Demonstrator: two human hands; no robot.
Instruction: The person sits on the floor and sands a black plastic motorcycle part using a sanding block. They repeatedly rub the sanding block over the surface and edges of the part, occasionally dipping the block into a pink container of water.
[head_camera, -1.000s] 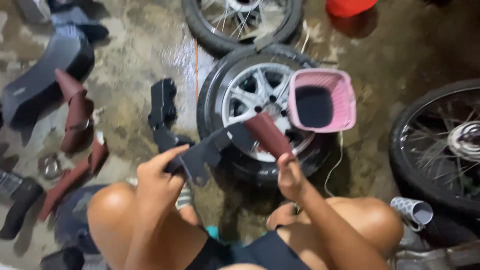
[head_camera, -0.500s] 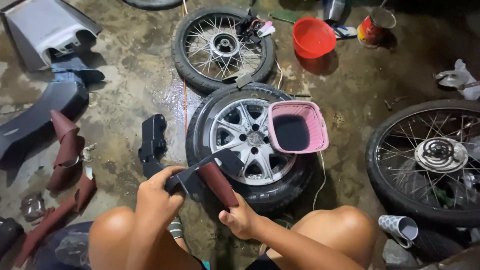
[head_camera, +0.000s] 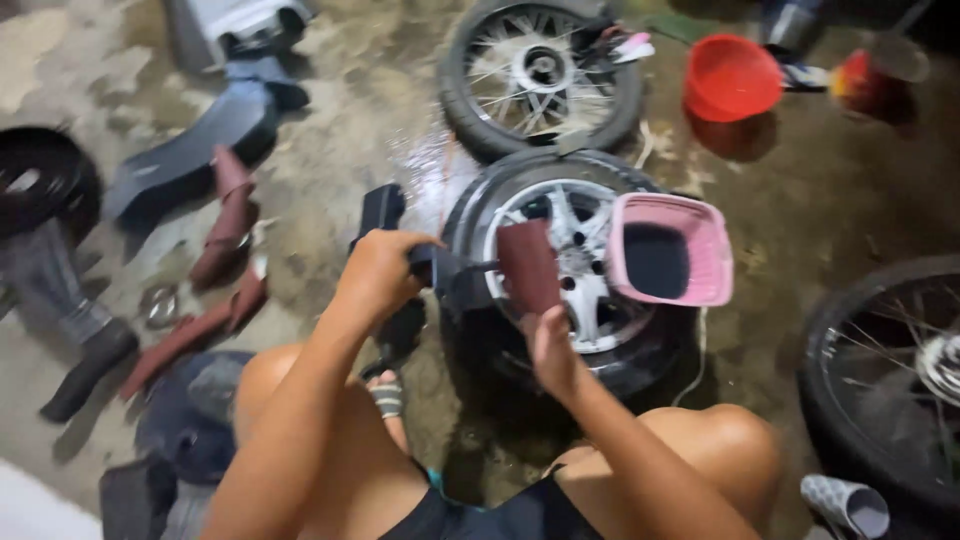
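I squat over a wet concrete floor. My left hand (head_camera: 378, 272) grips one end of a black plastic motorbike panel (head_camera: 450, 275) held in front of my knees. My right hand (head_camera: 550, 345) presses a dark red sheet of sandpaper (head_camera: 528, 266) against that panel from below. Just behind the panel lies a tyre with a silver cast wheel (head_camera: 575, 290) flat on the floor. A pink square plastic basket (head_camera: 700, 250) with dark liquid sits on that wheel.
A spoked wheel (head_camera: 540, 75) lies farther back, another spoked wheel (head_camera: 890, 380) at the right. A red bowl (head_camera: 730, 75) stands at the back right. Dark red and black body panels (head_camera: 225, 230) lie scattered at the left. A patterned cup (head_camera: 845, 505) lies by my right knee.
The view swung and zoomed in. Both hands brought the black panel lower and closer, and my right hand shifted the sandpaper from the panel's right end to under its middle.
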